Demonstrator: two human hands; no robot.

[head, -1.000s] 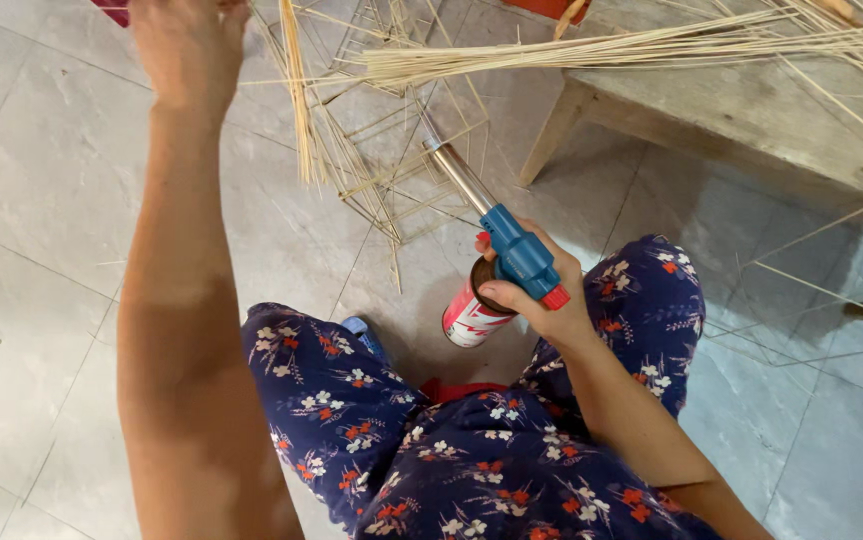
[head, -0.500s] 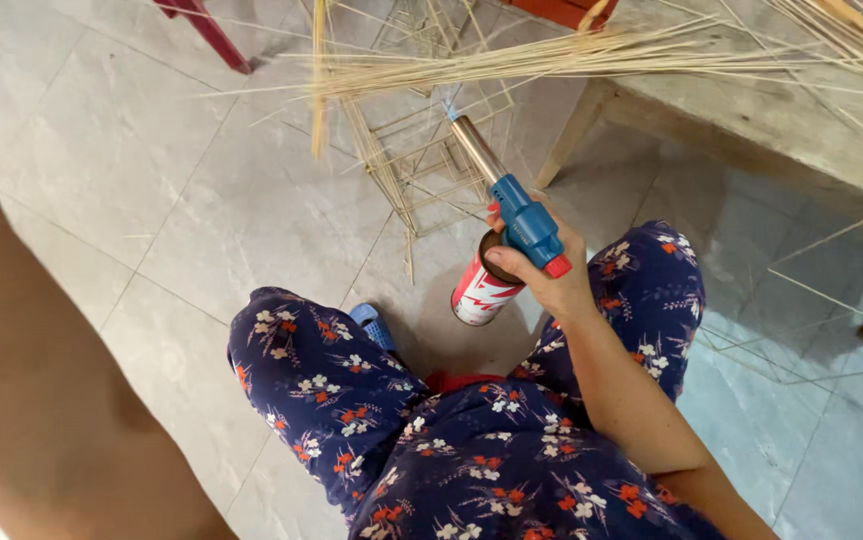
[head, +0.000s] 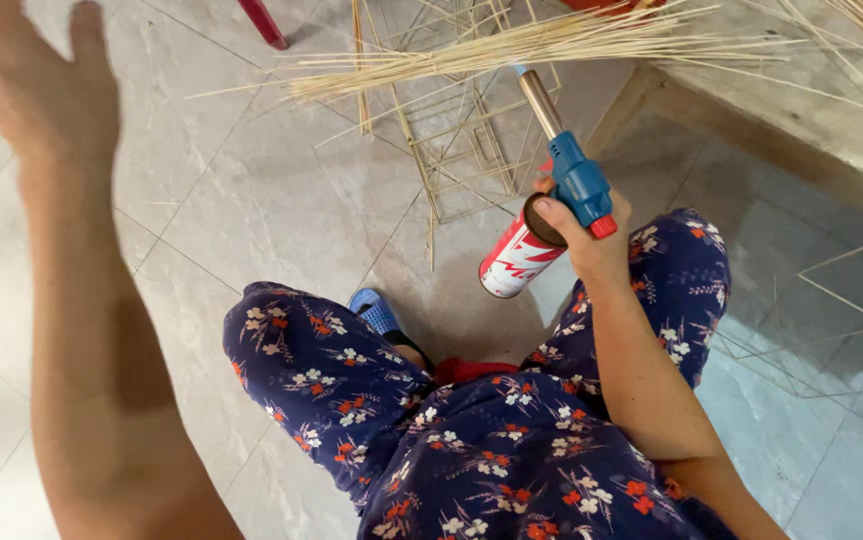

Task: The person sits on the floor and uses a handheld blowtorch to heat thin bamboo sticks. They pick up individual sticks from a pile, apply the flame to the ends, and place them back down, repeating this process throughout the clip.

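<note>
A seated person's lap in dark blue floral trousers [head: 472, 440] fills the near foreground, a blue slipper [head: 377, 310] just beyond on the grey tiled floor [head: 202, 200]. The right hand [head: 592, 245] grips a gas torch [head: 562, 190], a blue head on a red-and-white canister, its metal nozzle pointing up at a bundle of thin bamboo sticks [head: 512, 50] lying across the top. The work looks like heating these sticks; the nozzle tip needs steady aim at one spot. The left hand [head: 42, 90], raised at left, is empty with fingers spread, and blurred. A light stick frame [head: 462, 150] stands behind. The wooden counter [head: 802, 120] at right is cut off, and no flame can be made out.
</note>
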